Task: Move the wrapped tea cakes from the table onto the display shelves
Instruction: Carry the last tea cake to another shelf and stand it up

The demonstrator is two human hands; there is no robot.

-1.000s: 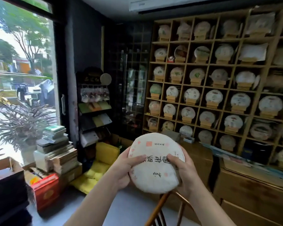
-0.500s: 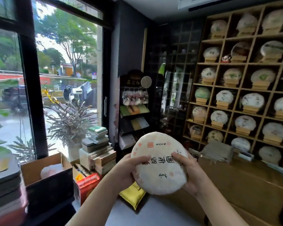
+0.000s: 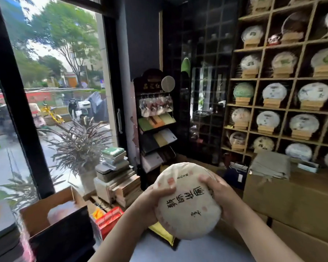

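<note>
Both hands are on the tea cake [image 3: 187,202] mid-air, chest height: left hand [image 3: 150,205] and right hand [image 3: 219,195] pinching opposite edges, printed face up. Display shelves [image 3: 284,78] sit up and to the right, so the right hand's nearer, I'd guess.

One wrapped tea cake [image 3: 187,201] held in two hands, left hand [image 3: 151,203] and right hand [image 3: 219,195], below the display shelves [image 3: 284,78], roughly eighteen cakes on stands there, one potted plant [image 3: 80,148] left of the shelves
</note>
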